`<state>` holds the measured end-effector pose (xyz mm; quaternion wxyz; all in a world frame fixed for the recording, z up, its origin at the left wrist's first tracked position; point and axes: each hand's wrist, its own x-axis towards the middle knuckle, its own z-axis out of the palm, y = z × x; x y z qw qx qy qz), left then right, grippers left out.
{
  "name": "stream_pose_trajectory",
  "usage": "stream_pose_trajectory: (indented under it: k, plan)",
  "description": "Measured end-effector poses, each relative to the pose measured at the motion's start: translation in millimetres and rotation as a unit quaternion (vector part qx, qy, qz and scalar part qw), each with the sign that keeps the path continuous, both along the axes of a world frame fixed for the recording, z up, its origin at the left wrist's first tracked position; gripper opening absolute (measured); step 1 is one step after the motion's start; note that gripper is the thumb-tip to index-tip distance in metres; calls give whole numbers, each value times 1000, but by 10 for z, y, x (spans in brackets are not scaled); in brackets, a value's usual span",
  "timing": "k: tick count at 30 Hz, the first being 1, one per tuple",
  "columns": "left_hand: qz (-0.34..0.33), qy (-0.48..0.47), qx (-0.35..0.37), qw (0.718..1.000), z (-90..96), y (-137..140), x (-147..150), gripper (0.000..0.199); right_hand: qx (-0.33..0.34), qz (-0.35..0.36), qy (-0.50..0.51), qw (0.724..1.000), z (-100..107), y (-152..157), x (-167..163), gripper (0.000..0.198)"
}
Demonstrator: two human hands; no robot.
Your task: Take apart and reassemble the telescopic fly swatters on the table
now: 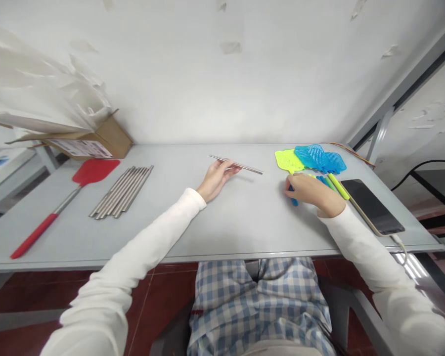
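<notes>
Near the middle of the table, my left hand (217,180) is closed around a thin metal tube (246,168), held nearly level above the surface. My right hand (306,190) is curled over a blue handle (294,200), whose lower end shows below the fingers. Just beyond it lie blue mesh fly swatter heads (313,157) and a yellow-green one (289,160). Several coloured handles lie beside my right wrist, among them a yellow-green handle (338,186). To the left, several metal tubes (122,192) lie side by side.
A red fly swatter (95,171) with a metal shaft lies at the left. Behind it stands an open cardboard box (106,138). A phone (373,206) with a white cable rests at the right. The wall borders the table's back edge.
</notes>
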<state>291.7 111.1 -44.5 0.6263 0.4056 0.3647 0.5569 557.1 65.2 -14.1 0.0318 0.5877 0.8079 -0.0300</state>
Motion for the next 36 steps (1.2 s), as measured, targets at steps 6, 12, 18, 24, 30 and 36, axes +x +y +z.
stream_pose_trajectory:
  k: [6, 12, 18, 24, 30, 36]
  plan:
    - [18, -8, -2, 1000, -35, -77, -57, 15, 74, 117, 142, 980, -235, 35, -214, 27]
    - [27, -17, 9, 999, -113, -56, -56, 16, 66, 79, 219, 970, -280, 44, -211, 25]
    - [50, -53, -5, 997, -103, -39, -73, 13, 103, 80, 169, 977, -271, 209, -176, 12]
    - [53, -73, -26, 996, -114, -23, -86, 12, 179, 100, 208, 956, -266, 255, -197, 23]
    - [53, -59, -31, 996, -133, -6, -112, 13, 201, 99, 206, 952, -264, 211, -219, 26]
    - [15, -43, 18, 999, -116, -70, -74, 20, 216, 92, 196, 952, -263, 146, -262, 28]
